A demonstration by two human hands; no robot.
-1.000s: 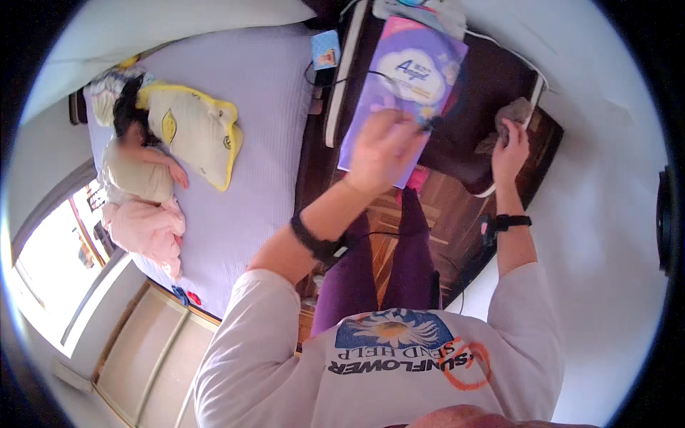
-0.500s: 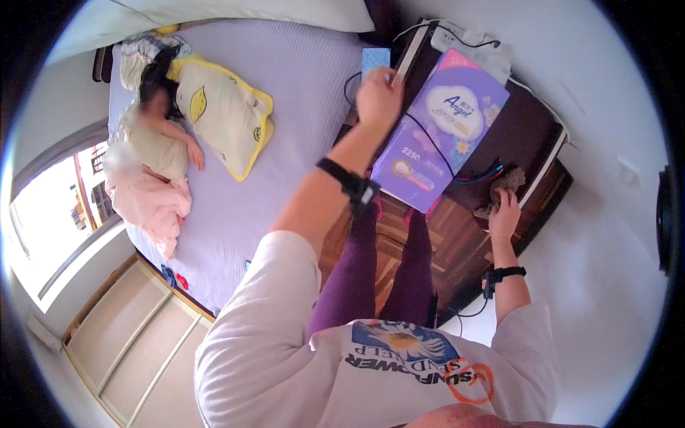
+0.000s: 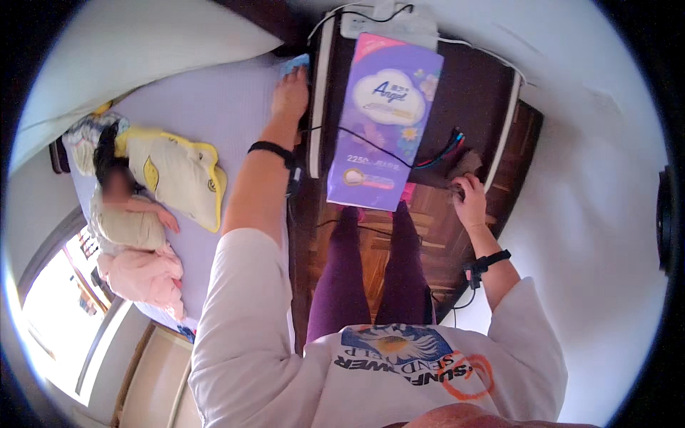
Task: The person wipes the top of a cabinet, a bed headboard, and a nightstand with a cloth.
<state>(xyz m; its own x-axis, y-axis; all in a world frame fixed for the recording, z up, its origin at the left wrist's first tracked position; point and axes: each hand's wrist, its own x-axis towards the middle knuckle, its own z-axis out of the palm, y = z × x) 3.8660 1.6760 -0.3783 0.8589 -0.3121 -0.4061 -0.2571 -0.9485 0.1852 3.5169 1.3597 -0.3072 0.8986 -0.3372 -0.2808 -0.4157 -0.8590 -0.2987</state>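
Blue packet (image 3: 295, 64), upper left of frame — left hand (image 3: 290, 96) nearer, at its lower edge, grip can't tell; right hand (image 3: 471, 202) pinches grey cloth (image 3: 467, 165), centre-right.

Left of the purple tissue pack (image 3: 385, 143), my left hand (image 3: 291, 89) hid part of a blue packet (image 3: 294, 64); right of it, my right hand (image 3: 469, 200) partly covered a blurred, brownish crumpled thing (image 3: 468, 164).

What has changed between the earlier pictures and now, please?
The left hand moved from over the purple pack leftward to the blue packet; whether it grips it, I cannot tell. The right hand stays on the grey cloth at the near right corner of the dark table. The pack remains on the table, the cable across it.
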